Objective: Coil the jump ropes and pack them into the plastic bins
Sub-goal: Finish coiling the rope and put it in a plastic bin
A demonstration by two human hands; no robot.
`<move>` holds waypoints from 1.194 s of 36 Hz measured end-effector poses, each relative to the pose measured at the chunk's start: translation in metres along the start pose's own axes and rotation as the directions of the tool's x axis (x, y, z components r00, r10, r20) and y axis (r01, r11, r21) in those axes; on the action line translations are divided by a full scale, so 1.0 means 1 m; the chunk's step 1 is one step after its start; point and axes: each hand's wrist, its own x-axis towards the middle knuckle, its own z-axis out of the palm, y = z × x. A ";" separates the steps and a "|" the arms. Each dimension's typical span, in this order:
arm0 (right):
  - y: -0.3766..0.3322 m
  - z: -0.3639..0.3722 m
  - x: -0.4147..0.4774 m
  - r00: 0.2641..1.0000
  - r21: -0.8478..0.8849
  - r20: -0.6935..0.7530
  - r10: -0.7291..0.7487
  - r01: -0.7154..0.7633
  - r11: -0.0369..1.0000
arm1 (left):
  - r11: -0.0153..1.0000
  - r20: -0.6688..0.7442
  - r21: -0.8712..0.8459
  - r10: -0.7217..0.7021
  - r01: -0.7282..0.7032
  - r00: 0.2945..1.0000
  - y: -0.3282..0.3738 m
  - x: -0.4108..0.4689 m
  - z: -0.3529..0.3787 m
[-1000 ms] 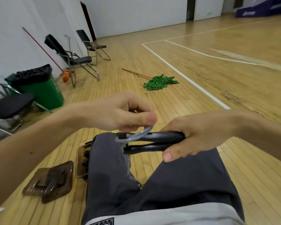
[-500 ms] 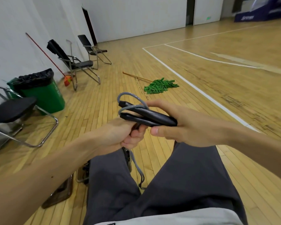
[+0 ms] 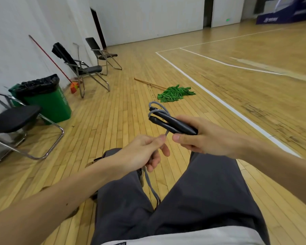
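Right now the right hand is gripping the two black jump-rope handles side by side, thumb underneath and fingers curled over the top. They are pointing up and away to the left, above the lap. Just below them the left hand is pinching the grey cord between thumb and forefinger, and the cord is hanging down between the thighs. Farther out, a green mop is lying on the wooden floor.

Rope runs down below the left hand and vanishes between the legs, can't see its end. Handles' back ends are buried in the right hand. Far left of the rope, a chair gets chopped by the edge.
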 end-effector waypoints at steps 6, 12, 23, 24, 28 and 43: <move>0.014 -0.009 0.000 0.992 -0.054 -0.082 0.100 -0.105 0.993 | 0.998 0.003 0.065 -0.028 0.028 1.000 -0.011 0.001 -0.004; 0.022 -0.003 -0.003 0.984 -0.112 -0.062 0.169 -0.175 0.978 | 0.641 -0.042 0.740 0.346 -0.204 0.937 -0.005 -0.003 -0.010; 0.007 0.004 -0.006 0.990 -0.239 0.090 0.111 -0.086 0.967 | 0.400 0.017 0.813 0.710 -0.423 0.704 0.029 -0.002 -0.031; 0.006 0.004 -0.006 0.990 -0.257 0.095 0.106 -0.079 0.963 | 0.446 0.015 0.793 0.666 -0.414 0.746 0.032 -0.003 -0.032; 0.005 0.003 -0.008 0.979 -0.372 0.143 0.144 -0.082 0.925 | 0.588 0.056 0.732 0.449 -0.343 0.892 0.038 -0.004 -0.036; -0.010 0.009 -0.015 0.985 -0.660 0.154 0.072 0.049 0.749 | 0.936 0.236 0.187 0.252 -0.299 0.938 0.031 -0.004 -0.041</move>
